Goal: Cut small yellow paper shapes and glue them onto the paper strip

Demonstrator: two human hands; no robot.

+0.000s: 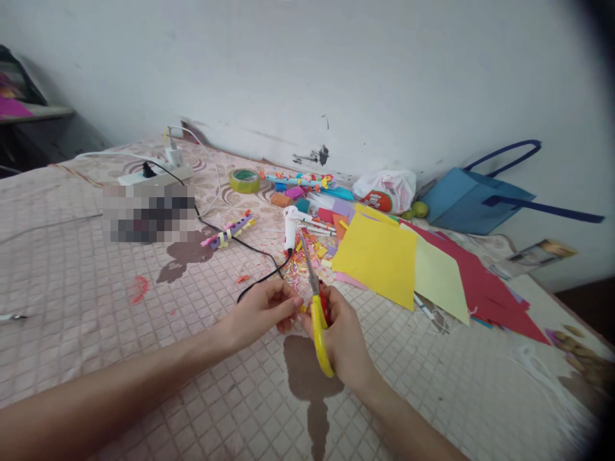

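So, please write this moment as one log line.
left hand: at small yellow piece | right hand: holding scissors, pointing forward | beyond: white corded tool, paper scraps

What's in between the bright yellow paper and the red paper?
A pale yellow-green sheet lies between the bright yellow paper and the red paper. The head view shows it.

A pale wall (269, 77) faces us at twelve o'clock, dark smudges (323, 155) low on its surface.
Below, we see a grid-patterned cloth (86, 282) reaching six o'clock, where a brown patch (305, 368) shows; at ten o'clock, a ledge (50, 114) juts into our view under soft, muted light.
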